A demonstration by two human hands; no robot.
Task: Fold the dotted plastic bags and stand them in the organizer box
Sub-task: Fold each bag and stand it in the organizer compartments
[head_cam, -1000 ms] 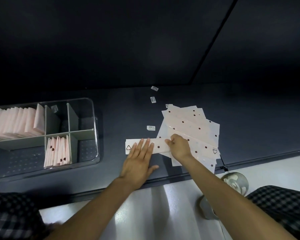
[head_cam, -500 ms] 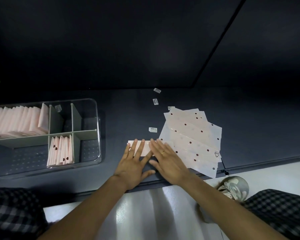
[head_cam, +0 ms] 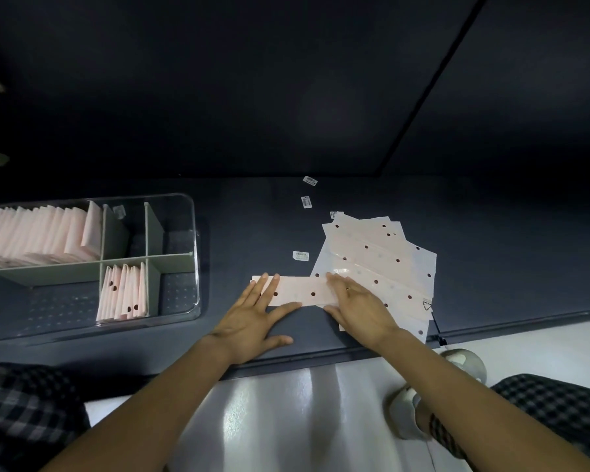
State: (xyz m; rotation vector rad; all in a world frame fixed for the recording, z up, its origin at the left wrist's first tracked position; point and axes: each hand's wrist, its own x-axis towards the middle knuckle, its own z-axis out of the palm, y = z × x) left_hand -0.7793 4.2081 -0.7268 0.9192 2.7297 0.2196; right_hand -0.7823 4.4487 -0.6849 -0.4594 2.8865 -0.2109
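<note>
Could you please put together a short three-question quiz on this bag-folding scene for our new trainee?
1. True or false: both hands, the left hand and the right hand, lie flat with straight fingers on the folded strip.
2. Where is the pile of unfolded dotted bags? A) inside the organizer box B) on the dark counter, to the right of the strip C) on the floor
3. Fill in: the folded dotted bags in the box's near middle compartment stand ____.

Key: 1 true; 2 B; 3 upright
</note>
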